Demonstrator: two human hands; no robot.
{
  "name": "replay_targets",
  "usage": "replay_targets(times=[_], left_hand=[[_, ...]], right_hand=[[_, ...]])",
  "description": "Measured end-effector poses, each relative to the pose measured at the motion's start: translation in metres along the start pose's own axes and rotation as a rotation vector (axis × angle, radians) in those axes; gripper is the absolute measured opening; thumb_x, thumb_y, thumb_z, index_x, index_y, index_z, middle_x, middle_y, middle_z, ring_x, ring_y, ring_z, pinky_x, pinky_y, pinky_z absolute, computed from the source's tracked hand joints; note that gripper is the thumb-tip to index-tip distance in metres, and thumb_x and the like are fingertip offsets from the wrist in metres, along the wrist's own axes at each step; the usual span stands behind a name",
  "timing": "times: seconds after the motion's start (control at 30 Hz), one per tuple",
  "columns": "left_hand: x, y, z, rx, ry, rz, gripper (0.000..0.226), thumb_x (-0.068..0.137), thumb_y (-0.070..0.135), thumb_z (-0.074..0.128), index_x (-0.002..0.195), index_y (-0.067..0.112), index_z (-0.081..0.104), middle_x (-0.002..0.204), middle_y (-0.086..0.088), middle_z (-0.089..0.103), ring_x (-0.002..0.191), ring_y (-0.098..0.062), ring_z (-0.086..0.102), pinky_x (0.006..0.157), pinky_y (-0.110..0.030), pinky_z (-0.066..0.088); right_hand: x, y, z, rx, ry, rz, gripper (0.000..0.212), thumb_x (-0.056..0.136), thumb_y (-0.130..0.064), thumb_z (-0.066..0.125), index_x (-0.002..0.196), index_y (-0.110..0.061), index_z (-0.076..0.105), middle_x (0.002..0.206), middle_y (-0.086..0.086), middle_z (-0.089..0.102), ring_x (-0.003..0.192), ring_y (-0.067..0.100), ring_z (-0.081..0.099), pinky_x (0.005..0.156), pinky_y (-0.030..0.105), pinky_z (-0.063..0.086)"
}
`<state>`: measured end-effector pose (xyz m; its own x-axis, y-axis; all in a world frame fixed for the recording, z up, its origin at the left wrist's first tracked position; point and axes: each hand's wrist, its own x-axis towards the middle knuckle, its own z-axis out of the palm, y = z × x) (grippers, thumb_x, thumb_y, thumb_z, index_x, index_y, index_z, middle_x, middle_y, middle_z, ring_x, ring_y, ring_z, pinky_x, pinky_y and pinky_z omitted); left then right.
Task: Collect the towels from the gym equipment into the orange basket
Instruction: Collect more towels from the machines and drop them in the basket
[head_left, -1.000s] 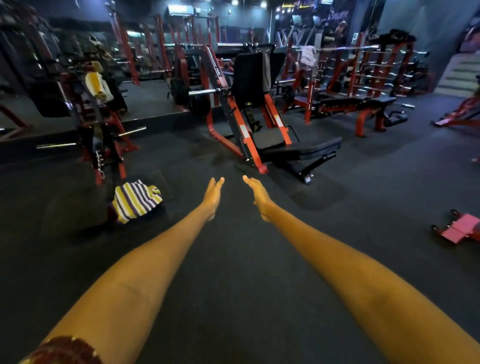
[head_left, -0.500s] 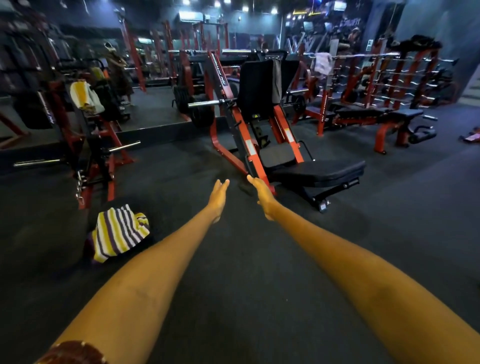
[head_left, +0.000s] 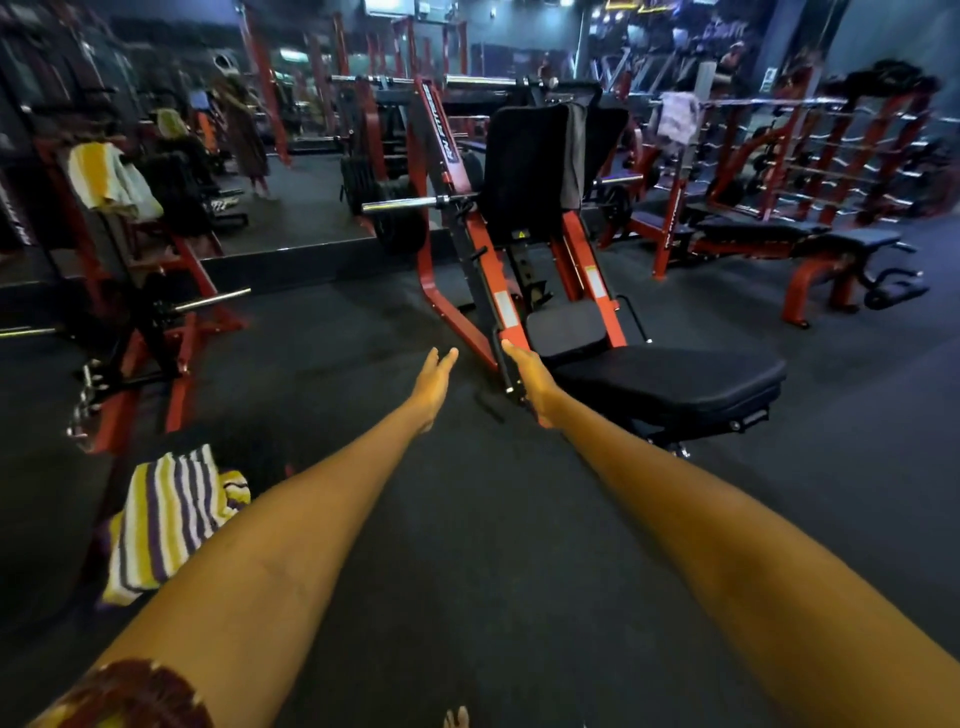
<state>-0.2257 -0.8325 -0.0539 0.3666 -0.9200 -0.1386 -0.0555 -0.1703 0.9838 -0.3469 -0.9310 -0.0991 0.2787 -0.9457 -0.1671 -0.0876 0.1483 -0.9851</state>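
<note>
Now, the striped towel (head_left: 166, 519) sits heaped low on the left, whatever carries it hidden in the dark. A yellow towel (head_left: 106, 179) drapes a red machine (head_left: 156, 291) behind, and a grey towel (head_left: 574, 156) hangs long-axis down the leg press (head_left: 524, 218). Left hand (head_left: 434, 387) and right hand (head_left: 532, 382) reach forward, fingers straight, holding nothing.

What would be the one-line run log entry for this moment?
left hand: open, empty | right hand: open, empty | grey towel: draped on black backrest
</note>
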Motion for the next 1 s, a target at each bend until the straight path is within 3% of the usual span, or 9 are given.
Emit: replay_targets(times=[0.07,0.13,0.2,0.3,0.43,0.53,0.67,0.83,1.0], left_hand=[[0.053,0.014,0.003,0.002,-0.009,0.007,0.062,0.100,0.036,0.036,0.152,0.013,0.010,0.160,-0.003,0.013,0.147,-0.019,0.015,0.117,-0.032,0.014],[0.099,0.028,0.005,0.005,-0.024,0.003,0.062,0.100,0.034,0.037,0.152,0.012,0.010,0.160,-0.004,0.012,0.147,-0.019,0.015,0.117,-0.032,0.014],[0.150,0.044,0.011,0.003,-0.028,0.013,0.062,0.100,0.034,0.037,0.152,0.012,0.011,0.159,-0.004,0.013,0.146,-0.020,0.016,0.117,-0.031,0.015],[0.211,0.064,0.025,0.000,-0.055,0.038,0.060,0.101,0.033,0.037,0.151,0.012,0.013,0.159,-0.004,0.015,0.146,-0.020,0.017,0.116,-0.031,0.016],[0.297,0.076,0.065,0.010,-0.087,0.045,0.058,0.101,0.028,0.039,0.151,0.009,0.018,0.158,-0.006,0.019,0.145,-0.020,0.020,0.116,-0.030,0.017],[0.359,0.081,0.091,0.006,-0.107,0.045,0.055,0.101,0.025,0.038,0.150,0.007,0.020,0.157,-0.007,0.022,0.144,-0.021,0.022,0.113,-0.027,0.020],[0.433,0.092,0.125,0.007,-0.109,0.113,0.048,0.103,0.016,0.034,0.147,0.001,0.024,0.153,-0.012,0.028,0.134,-0.016,0.034,0.098,-0.011,0.034],[0.542,0.128,0.161,0.036,-0.104,0.094,0.057,0.102,0.027,0.036,0.150,0.006,0.015,0.159,-0.008,0.015,0.146,-0.021,0.018,0.117,-0.032,0.016],[0.640,0.163,0.202,-0.006,-0.127,0.112,0.057,0.101,0.027,0.037,0.151,0.007,0.016,0.159,-0.005,0.016,0.146,-0.020,0.017,0.118,-0.032,0.015]], right_hand=[[0.055,-0.017,0.000,0.030,-0.019,0.000,0.113,0.058,-0.080,0.063,0.145,-0.014,0.035,0.148,0.007,0.041,0.136,0.027,0.039,0.114,0.047,0.031],[0.070,-0.049,0.000,0.015,0.005,-0.011,0.083,0.081,-0.059,0.058,0.144,-0.008,0.037,0.145,0.011,0.043,0.136,0.029,0.039,0.114,0.046,0.031],[0.110,-0.064,-0.004,0.002,0.040,-0.026,0.080,0.079,-0.059,0.056,0.138,-0.007,0.045,0.138,0.017,0.050,0.130,0.032,0.046,0.111,0.047,0.035],[0.172,-0.071,-0.012,0.036,0.039,-0.039,0.098,0.067,-0.072,0.063,0.137,-0.006,0.045,0.139,0.020,0.049,0.128,0.035,0.046,0.109,0.049,0.036],[0.230,-0.104,-0.038,0.052,0.119,-0.003,0.065,0.095,-0.041,0.049,0.145,-0.004,0.030,0.149,0.013,0.036,0.137,0.028,0.035,0.109,0.035,0.029],[0.302,-0.105,-0.068,0.035,0.150,-0.018,0.063,0.096,-0.037,0.049,0.145,-0.001,0.031,0.149,0.014,0.036,0.138,0.027,0.034,0.105,0.032,0.030],[0.388,-0.120,-0.098,0.006,0.149,-0.044,0.064,0.096,-0.036,0.050,0.145,0.000,0.030,0.151,0.012,0.034,0.139,0.026,0.033,0.108,0.034,0.029],[0.491,-0.161,-0.127,0.007,0.154,-0.086,0.070,0.093,-0.043,0.052,0.146,-0.004,0.029,0.151,0.012,0.033,0.141,0.029,0.031,0.112,0.041,0.028],[0.585,-0.191,-0.149,0.004,0.131,-0.093,0.069,0.094,-0.041,0.050,0.148,-0.006,0.026,0.153,0.012,0.030,0.141,0.027,0.030,0.111,0.038,0.027]])
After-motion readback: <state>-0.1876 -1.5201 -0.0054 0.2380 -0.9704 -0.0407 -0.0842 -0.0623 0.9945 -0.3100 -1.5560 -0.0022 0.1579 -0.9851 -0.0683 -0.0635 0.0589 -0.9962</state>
